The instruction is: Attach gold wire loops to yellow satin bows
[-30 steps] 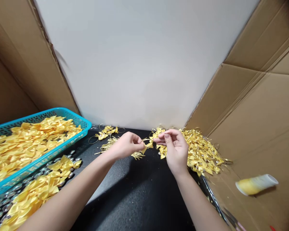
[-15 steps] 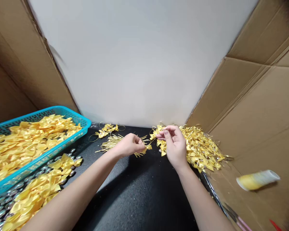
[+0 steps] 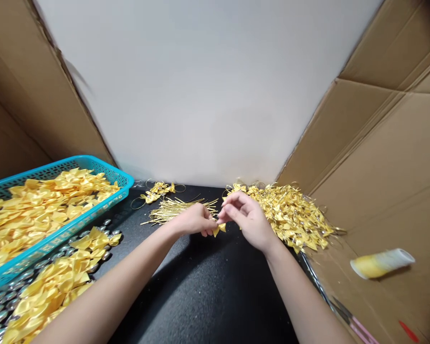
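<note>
From the small yellow bow, gold strips lie at ten o'clock, a turquoise basket at nine, a glossy heap of bows at three. The left hand pinches and partly hides this bow; the right hand curls close, its grip I cannot tell. The black table looks grainy; at twelve rises a smooth white wall.

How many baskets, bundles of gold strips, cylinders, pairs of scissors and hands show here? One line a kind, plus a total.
Turquoise basket: 1
Bundle of gold strips: 1
Yellow-and-white cylinder: 1
Scissors, partly cut off: 1
Hands, left hand and right hand: 2
Total: 6
The yellow bows overlap too much to count.
</note>
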A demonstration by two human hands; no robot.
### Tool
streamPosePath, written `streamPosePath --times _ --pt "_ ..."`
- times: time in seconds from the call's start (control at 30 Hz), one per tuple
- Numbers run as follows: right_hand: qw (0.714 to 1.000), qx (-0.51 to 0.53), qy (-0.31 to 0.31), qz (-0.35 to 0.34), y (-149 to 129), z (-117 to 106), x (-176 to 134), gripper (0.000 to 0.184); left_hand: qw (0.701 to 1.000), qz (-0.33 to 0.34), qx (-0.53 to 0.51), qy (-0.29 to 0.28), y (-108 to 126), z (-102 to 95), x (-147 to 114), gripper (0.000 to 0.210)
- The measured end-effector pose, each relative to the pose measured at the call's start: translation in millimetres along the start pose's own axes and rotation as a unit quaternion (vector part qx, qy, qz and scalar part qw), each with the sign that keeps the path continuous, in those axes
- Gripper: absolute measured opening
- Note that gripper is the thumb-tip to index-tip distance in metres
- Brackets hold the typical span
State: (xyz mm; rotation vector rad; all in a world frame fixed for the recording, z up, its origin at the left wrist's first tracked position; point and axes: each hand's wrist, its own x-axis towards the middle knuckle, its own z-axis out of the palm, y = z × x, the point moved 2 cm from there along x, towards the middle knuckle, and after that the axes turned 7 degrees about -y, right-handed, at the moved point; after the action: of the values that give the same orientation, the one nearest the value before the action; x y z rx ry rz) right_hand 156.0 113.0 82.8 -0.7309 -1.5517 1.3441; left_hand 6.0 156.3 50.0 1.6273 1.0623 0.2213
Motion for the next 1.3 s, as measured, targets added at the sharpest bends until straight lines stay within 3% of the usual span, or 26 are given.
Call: streamPosePath --times 0.1,0.17,0.4,0.63,0.97,1.17,1.3 --pt "0.99 0.027 -0.12 0.064 3.9 6.7 -1.3 0.023 0.999 0.019 0.002 -0.026 0.7 1.3 -0.6 0.019" --pt "0.984 0.044 -0.145 0.089 9.7 5.6 -0.8 0.024 0.999 0.025 -0.002 -0.033 1.2 0.9 -1.0 0.02" --pt "0.983 0.125 -0.096 0.09 22.9 -7.7 3.7 0.028 1.0 0.003 -0.017 -0.023 -5.2 -2.3 3.7 0.022" --pt "0.983 0.132 -0.072 0.102 26.8 -8.3 4.5 0.03 1.0 0.007 -0.012 -0.014 -7.1 -3.3 5.4 0.024" --pt "0.999 -0.021 -0.003 0.041 9.5 -8.1 4.2 0.022 0.999 -0.034 0.023 -0.03 -18.6 0.3 13.5 0.015" --pt "0.989 -0.138 -0.005 0.051 4.9 -8.1 0.3 0.007 0.996 -0.032 0.062 -0.06 -12.7 4.5 7.7 0.028" --pt "0.983 -0.169 -0.015 0.074 6.2 -8.4 0.0 0.006 0.994 -0.037 0.101 -0.015 -11.2 1.2 5.0 0.036"
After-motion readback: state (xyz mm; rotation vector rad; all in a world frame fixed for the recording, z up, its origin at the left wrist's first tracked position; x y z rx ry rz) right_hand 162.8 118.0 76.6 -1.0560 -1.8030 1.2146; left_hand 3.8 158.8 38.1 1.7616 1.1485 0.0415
